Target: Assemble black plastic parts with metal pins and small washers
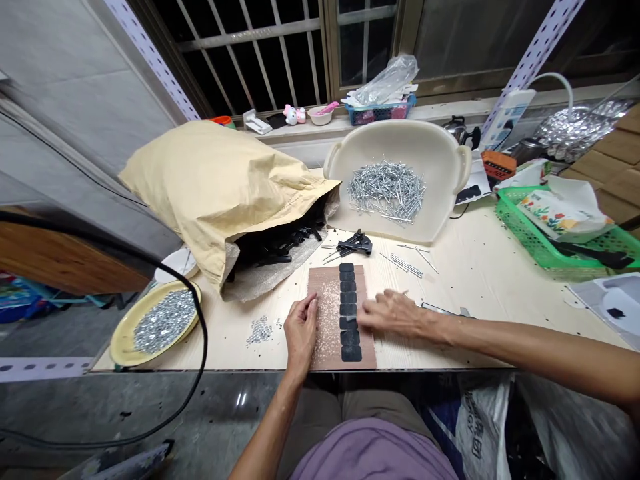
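A reddish-brown board (327,357) lies at the table's front edge, speckled with pale bits. A column of black rounded pads (351,297) runs down its right half. My left hand (301,328) rests at the board's left edge, thumb and fingers pressed together; what they hold, if anything, is hidden. From the right, my right hand (387,312) reaches over the pads with curled fingers, near a small greyish piece (351,319) on one of them. Whatever is in its grip cannot be made out. Left of my left hand lies a small heap of tiny metal pieces (260,331).
A yellow sack (215,180) spills black plastic parts (270,252). Behind the board are more black parts (356,244) and loose metal pins (406,265). A white basin (440,193) holds many pins. A yellow bowl (123,350) of washers stands left, a green basket (520,230) right.
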Motion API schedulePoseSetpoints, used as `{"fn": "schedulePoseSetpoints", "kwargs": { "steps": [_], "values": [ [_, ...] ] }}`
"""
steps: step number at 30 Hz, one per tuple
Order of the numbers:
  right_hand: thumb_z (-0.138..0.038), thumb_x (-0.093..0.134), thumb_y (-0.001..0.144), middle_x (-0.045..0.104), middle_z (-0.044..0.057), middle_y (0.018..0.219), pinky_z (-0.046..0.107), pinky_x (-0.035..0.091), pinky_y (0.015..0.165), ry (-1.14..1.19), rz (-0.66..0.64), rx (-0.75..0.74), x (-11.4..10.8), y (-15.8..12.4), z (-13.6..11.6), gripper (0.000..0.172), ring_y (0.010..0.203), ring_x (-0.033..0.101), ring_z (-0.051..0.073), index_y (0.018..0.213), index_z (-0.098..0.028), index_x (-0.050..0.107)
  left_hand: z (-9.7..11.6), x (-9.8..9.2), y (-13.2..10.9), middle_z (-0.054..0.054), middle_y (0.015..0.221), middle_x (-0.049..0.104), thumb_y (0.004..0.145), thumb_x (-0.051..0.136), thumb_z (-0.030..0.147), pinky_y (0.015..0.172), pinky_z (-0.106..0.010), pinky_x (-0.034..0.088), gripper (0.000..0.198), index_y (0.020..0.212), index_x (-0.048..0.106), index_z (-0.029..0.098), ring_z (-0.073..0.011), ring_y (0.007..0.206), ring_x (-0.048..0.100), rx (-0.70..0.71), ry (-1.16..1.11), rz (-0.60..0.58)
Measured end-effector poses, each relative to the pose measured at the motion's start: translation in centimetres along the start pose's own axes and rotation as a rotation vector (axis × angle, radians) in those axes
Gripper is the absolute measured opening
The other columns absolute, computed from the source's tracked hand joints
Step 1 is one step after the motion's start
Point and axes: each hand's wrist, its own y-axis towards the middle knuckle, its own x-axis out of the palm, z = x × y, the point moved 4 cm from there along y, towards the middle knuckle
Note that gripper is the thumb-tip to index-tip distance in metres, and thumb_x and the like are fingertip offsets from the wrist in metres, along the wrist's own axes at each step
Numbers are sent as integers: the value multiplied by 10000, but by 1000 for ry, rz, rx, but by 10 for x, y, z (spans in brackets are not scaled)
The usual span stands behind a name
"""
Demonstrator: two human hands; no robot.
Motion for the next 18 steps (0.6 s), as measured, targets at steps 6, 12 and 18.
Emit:
{"fn": "schedulePoseSetpoints", "kwargs": {
  "steps": [6, 12, 18],
  "values": [
    [-170, 177, 983, 520, -4, 735, 254, 251, 520, 42, 3, 72, -5, 11, 8, 250, 525, 325, 86, 1027, -207, 421, 0, 1, -1, -59, 988, 657, 881, 497, 364, 835, -315, 467, 303, 1070, 665, 195, -179, 925, 609, 25, 30, -15],
    [-216, 223, 982, 563, -5, 747, 256, 167, 479, 38, 32, 173, -7, 3, -8, 230, 494, 373, 80, 981, -212, 453, 34, 12, -12, -80, 1030, 567, 893, 503, 281, 809, -328, 487, 291, 1152, 626, 234, -188, 950, 553, 363, 262, 7],
    [-292, 259, 972, 632, 20, 772, 274, 157, 495, 108, 31, 269, -24, 3, -5, 254, 558, 508, 109, 942, -208, 496, 65, 36, -11, -80, 1183, 576, 871, 533, 225, 862, -392, 472, 203, 1016, 674, 223, -244, 1041, 469, 733, 544, -148]
  ]
}}
